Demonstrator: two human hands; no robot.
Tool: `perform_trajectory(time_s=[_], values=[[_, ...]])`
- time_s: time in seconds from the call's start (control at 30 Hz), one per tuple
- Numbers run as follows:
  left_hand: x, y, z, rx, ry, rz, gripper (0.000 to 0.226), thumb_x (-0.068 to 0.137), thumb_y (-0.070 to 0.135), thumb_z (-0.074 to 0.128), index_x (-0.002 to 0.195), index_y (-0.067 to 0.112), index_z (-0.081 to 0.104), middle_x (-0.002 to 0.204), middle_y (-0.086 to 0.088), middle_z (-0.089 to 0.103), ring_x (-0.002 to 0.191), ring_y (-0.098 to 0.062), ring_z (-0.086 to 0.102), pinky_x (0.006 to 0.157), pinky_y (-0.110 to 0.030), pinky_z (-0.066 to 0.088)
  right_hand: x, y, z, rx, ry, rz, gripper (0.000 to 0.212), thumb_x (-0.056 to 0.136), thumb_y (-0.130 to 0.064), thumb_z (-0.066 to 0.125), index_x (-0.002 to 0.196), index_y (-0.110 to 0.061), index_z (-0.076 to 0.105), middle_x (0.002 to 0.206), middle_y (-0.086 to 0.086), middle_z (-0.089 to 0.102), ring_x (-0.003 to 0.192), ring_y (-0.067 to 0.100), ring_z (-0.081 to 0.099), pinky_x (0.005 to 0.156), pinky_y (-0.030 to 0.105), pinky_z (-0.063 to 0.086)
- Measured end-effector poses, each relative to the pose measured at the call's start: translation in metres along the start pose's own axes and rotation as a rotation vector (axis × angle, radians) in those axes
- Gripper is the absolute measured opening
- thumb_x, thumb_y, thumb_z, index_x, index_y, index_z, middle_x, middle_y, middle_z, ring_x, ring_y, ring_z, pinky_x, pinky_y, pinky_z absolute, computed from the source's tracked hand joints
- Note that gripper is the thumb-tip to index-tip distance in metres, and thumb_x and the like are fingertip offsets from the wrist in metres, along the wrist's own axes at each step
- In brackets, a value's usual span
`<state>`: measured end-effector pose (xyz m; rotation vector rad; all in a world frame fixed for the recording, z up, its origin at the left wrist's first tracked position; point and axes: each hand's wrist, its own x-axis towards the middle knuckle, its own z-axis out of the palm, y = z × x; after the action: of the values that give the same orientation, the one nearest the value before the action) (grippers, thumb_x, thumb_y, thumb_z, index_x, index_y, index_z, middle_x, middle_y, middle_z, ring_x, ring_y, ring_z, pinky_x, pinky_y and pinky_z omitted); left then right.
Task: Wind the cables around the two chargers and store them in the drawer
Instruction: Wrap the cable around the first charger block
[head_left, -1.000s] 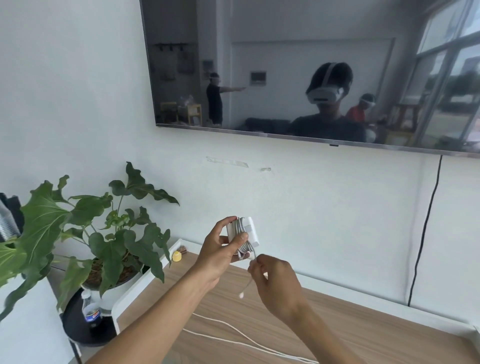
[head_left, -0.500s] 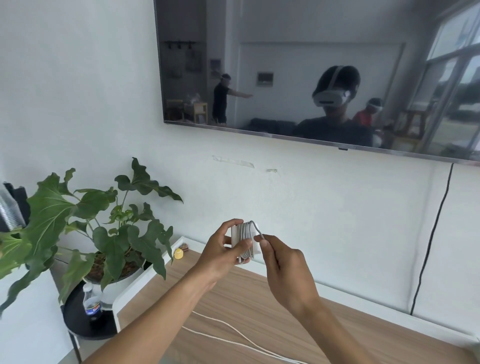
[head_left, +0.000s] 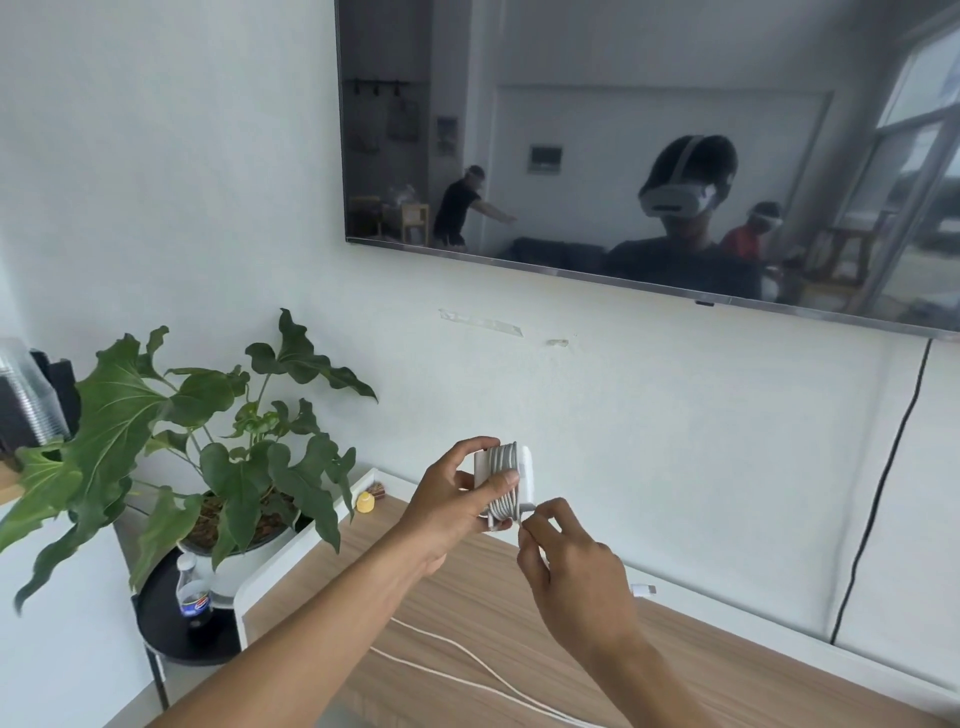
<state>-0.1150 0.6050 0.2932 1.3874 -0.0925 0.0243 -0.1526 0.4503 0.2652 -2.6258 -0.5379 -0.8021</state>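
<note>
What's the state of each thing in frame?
charger: held by left hand, off the desk.
wound cable: coiled around charger, end pinched by right hand.
loose cable: lying unwound on desk.
TV: off, reflecting room.
bottle: upright, capped.

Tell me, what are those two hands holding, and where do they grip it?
The left hand grips the white charger across its cable-wrapped middle; the right hand pinches the cable end at the charger's lower edge.
</note>
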Motion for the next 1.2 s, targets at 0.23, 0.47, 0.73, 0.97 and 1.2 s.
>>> perform_trajectory(time_s=[0.23,0.47,0.73,0.97,1.2], values=[[-0.002,0.001,0.004,0.107,0.008,-0.033,0.033,0.085,0.014,0.071,0.112,0.03,0.062,0.089,-0.021,0.064,0.069,-0.027,0.068,0.065,-0.037,0.061,-0.006,-0.003,-0.005,-0.111,-0.021,-0.119,0.005,0.085,-0.022,0.055,0.08,-0.021,0.057,0.131,0.0,0.049,0.038,0.017,0.046,0.031,0.024,0.028],[-0.003,-0.004,0.002,-0.048,0.008,-0.141,0.033,0.088,0.021,0.068,0.12,0.025,0.06,0.091,-0.023,0.065,0.077,-0.029,0.07,0.068,-0.039,0.06,-0.005,0.005,-0.001,0.197,-0.037,-0.178,0.021,0.095,-0.018,0.043,0.079,-0.018,0.056,0.147,-0.028,0.036,0.042,0.01,0.039,0.044,0.022,0.036],[-0.005,0.004,0.004,-0.06,0.008,-0.173,0.042,0.078,0.041,0.073,0.113,0.023,0.06,0.09,-0.015,0.068,0.061,-0.023,0.067,0.057,-0.033,0.055,-0.002,-0.002,-0.006,0.735,-0.13,-0.013,0.027,0.094,-0.011,0.047,0.076,-0.013,0.067,0.137,-0.026,0.049,0.05,0.004,0.049,0.056,0.014,0.036],[-0.001,-0.002,0.007,0.084,0.115,-0.17,0.02,0.083,0.023,0.07,0.101,0.028,0.062,0.103,-0.014,0.065,0.066,-0.027,0.065,0.051,-0.029,0.052,-0.006,0.005,-0.008,0.463,-0.203,-0.143,0.019,0.094,-0.018,0.05,0.086,-0.019,0.067,0.142,-0.032,0.04,0.056,-0.014,0.049,0.058,0.005,0.03],[-0.002,0.006,0.013,0.025,0.086,-0.087,0.014,0.092,0.017,0.062,0.105,0.022,0.059,0.095,-0.019,0.064,0.068,-0.027,0.067,0.056,-0.038,0.058,-0.022,0.012,0.007,0.339,0.197,-0.005,0.021,0.097,-0.03,0.046,0.1,-0.032,0.066,0.097,-0.015,0.049,0.053,0.006,0.043,0.043,0.024,0.04]])
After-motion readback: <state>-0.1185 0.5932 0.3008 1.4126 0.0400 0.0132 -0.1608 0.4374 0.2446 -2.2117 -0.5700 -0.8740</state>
